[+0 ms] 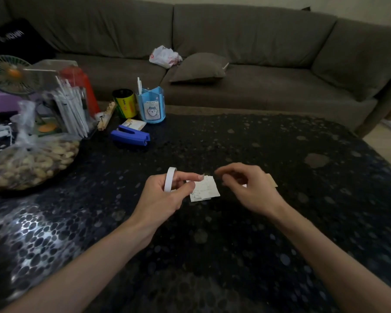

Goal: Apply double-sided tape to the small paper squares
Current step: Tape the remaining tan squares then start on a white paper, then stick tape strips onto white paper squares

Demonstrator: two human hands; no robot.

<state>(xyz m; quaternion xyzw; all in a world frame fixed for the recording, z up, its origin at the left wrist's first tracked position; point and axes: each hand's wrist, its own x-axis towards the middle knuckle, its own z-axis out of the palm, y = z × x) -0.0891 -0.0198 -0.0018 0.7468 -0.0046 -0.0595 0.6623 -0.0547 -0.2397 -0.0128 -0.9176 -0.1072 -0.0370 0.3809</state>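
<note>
**Mid-taping — next strip due**

Grips the tape roll (170, 179) in the left hand (165, 197), forefinger laid on the paper squares (204, 188) piled on the table (212, 245). Curls the blurred right hand (246, 188) just beside them — pinching anything, cannot tell. Probably calls for pulling a short strip free.

Dim room tbh. Big grey-brown sofa (257, 41) w/ a loose cushion (198, 67) at 12 o'clock, behind the dark pebble-pattern desk (235, 143); pale floor (384, 143) at 3.
</note>
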